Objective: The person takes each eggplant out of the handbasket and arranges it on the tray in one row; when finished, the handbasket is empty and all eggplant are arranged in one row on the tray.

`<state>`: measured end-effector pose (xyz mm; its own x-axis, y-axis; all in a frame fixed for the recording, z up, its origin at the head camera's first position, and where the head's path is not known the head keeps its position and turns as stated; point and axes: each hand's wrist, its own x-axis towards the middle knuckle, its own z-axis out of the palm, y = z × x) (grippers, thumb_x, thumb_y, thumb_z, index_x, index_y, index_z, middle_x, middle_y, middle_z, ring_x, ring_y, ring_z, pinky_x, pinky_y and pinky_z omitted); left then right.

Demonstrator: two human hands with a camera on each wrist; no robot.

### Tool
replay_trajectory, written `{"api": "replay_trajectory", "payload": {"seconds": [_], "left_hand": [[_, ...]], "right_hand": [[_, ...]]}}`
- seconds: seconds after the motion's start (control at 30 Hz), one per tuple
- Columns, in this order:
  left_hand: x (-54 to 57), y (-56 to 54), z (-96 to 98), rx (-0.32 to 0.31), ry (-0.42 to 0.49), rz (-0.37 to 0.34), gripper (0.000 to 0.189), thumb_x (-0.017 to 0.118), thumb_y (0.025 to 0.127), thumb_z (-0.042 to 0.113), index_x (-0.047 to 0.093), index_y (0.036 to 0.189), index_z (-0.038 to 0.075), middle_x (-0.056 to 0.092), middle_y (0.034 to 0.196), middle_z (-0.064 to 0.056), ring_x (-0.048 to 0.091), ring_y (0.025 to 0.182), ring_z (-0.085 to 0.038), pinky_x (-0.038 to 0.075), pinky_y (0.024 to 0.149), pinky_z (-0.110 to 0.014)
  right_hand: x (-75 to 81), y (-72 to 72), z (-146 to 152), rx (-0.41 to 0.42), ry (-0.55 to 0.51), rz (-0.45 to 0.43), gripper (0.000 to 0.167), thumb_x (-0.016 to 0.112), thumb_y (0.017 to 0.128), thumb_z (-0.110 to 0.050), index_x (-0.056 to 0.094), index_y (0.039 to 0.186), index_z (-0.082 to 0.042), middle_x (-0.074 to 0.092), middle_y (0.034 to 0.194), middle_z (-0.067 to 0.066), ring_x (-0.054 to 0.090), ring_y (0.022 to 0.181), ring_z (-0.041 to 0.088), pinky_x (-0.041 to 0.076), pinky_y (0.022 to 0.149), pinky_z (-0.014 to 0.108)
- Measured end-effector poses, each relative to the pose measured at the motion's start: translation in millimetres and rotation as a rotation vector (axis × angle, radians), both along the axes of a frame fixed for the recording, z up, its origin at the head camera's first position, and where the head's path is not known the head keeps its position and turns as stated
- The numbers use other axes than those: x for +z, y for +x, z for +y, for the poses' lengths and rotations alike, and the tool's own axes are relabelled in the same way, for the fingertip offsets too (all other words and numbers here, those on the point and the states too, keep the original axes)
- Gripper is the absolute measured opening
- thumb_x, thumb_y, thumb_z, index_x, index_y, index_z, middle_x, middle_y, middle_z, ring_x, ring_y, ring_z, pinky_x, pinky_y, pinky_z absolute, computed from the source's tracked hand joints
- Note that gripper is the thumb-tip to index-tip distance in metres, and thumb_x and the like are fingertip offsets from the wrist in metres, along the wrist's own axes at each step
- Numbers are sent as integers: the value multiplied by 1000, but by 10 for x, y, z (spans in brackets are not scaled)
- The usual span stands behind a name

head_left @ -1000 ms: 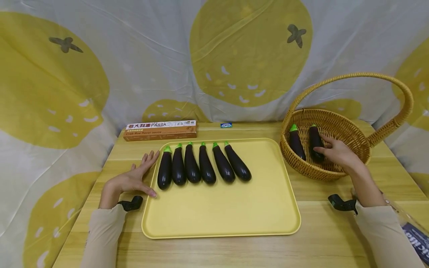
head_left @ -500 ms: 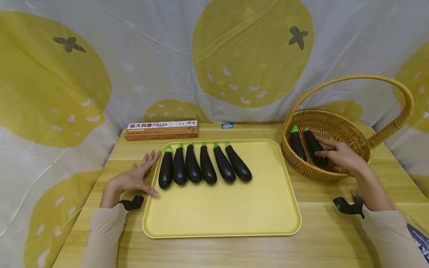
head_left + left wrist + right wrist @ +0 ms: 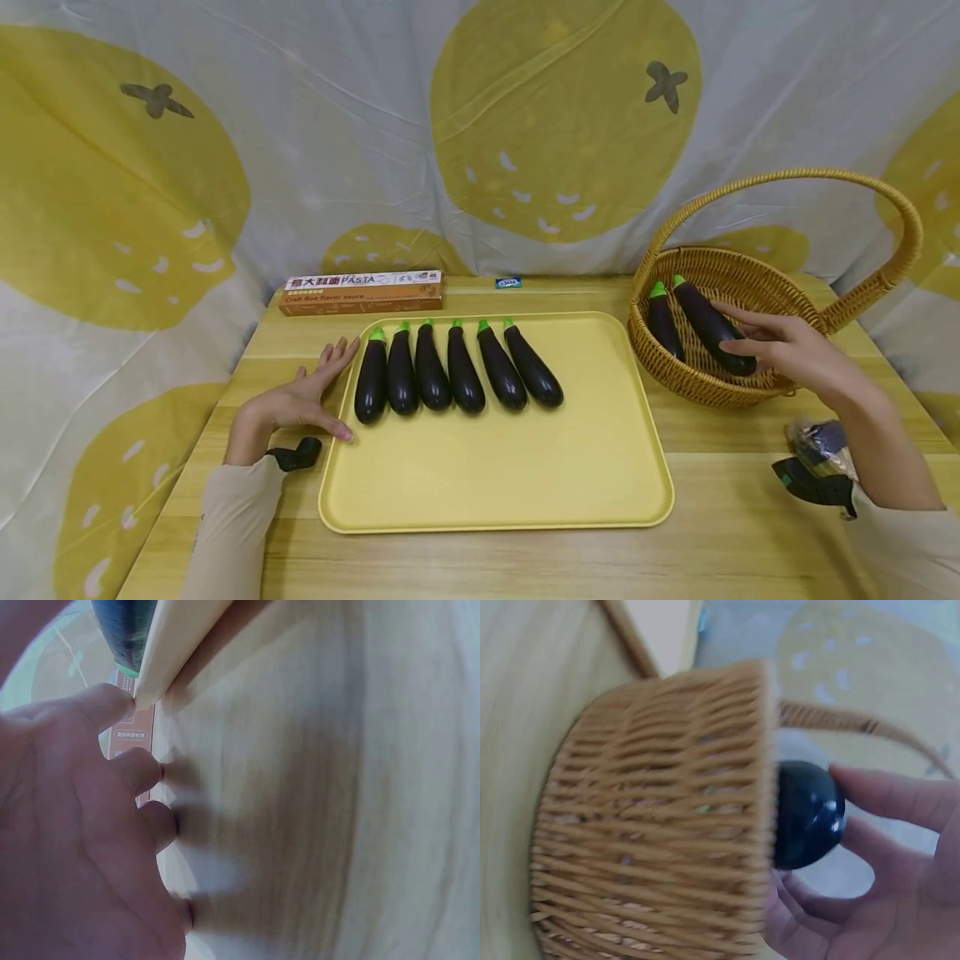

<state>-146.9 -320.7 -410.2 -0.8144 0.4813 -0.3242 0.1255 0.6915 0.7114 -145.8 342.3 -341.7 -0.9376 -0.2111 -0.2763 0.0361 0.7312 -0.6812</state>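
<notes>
My right hand [image 3: 787, 346] pinches a dark purple eggplant [image 3: 708, 323] near its thick end, inside the wicker basket [image 3: 690, 385]. In the right wrist view, the eggplant's rounded end [image 3: 810, 816] shows above the basket rim, between thumb and fingers. A second eggplant [image 3: 662, 321] lies in the basket on the left side. My left hand [image 3: 296, 408] rests with fingers spread at the left edge of the yellow tray [image 3: 495, 475], thumb on the rim. Several eggplants [image 3: 431, 367] lie side by side across the tray, green stems pointing away.
Behind the tray stands a pasta box [image 3: 362, 293], with a small blue packet [image 3: 507, 282] to its right. The basket's tall handle [image 3: 795, 175] arches over it. A clear plastic bag [image 3: 821, 442] lies beside my right wrist.
My right hand has pulled the eggplant up and toward the right front; it now tilts, its thick end raised at the basket's front rim. The left hand stays in place.
</notes>
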Motion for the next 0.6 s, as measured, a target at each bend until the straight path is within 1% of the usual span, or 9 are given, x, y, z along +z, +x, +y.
{"api": "replay_trajectory", "payload": {"seconds": [0.03,0.07,0.1,0.13,0.2,0.27,0.4,0.47,0.6], "left_hand": [[-2,-2,0,0,0,1,145,97,69,31,-9,167,14,-28,168,-25,-31,152,-50,-20,112,-80],[-4,-4,-1,-1,1,1,145,97,69,30,-9,167,14,-28,168,-25,-31,152,-50,-20,112,-80],[-7,-6,-1,-2,0,2,145,97,69,30,-9,167,14,-28,168,-25,-31,152,-50,-20,112,-80],[-9,-7,-1,-2,-2,4,145,97,69,31,-9,167,13,-28,168,-25,-31,152,-50,-19,112,-80],[-8,-9,1,-4,-5,6,145,97,69,31,-9,167,13,-28,168,-25,-31,152,-50,-19,112,-80],[-5,-9,3,-4,-6,5,145,97,69,31,-9,167,13,-28,168,-25,-31,152,-50,-19,112,-80],[3,-8,5,-3,-6,3,146,97,69,31,-9,167,12,-28,168,-25,-31,152,-50,-20,112,-80],[5,-7,5,-1,-6,0,146,97,69,31,-10,167,13,-29,168,-25,-32,152,-50,-20,112,-80],[7,-8,12,0,-1,-7,146,97,69,30,-10,167,13,-29,168,-24,-32,151,-49,-20,112,-80]], "right_hand": [[31,40,-8,12,-1,1,69,57,106,-41,25,166,-27,33,162,35,62,95,8,50,65,32],[62,79,-21,32,1,5,68,57,106,-40,25,166,-28,33,163,33,64,103,16,51,67,30],[89,117,-33,50,-2,6,67,58,106,-39,27,165,-31,33,164,31,63,104,14,52,67,31],[113,155,-49,67,-16,2,65,58,106,-37,29,164,-32,33,165,28,60,113,23,53,68,31],[143,220,-87,116,-39,-8,62,58,106,-34,33,163,-35,34,167,20,52,132,26,55,73,29],[159,271,-173,178,-84,-32,60,59,106,-29,36,162,-32,32,169,15,37,149,36,57,84,31],[134,325,-487,262,-152,-64,59,62,104,-28,43,159,-27,37,167,14,31,153,44,52,102,50],[82,315,-690,272,-155,-49,59,63,103,-30,44,158,-27,39,165,17,32,151,50,48,103,63],[-119,197,-1045,270,-119,23,60,67,101,-33,47,157,-27,51,155,20,51,137,44,53,96,55]]}}
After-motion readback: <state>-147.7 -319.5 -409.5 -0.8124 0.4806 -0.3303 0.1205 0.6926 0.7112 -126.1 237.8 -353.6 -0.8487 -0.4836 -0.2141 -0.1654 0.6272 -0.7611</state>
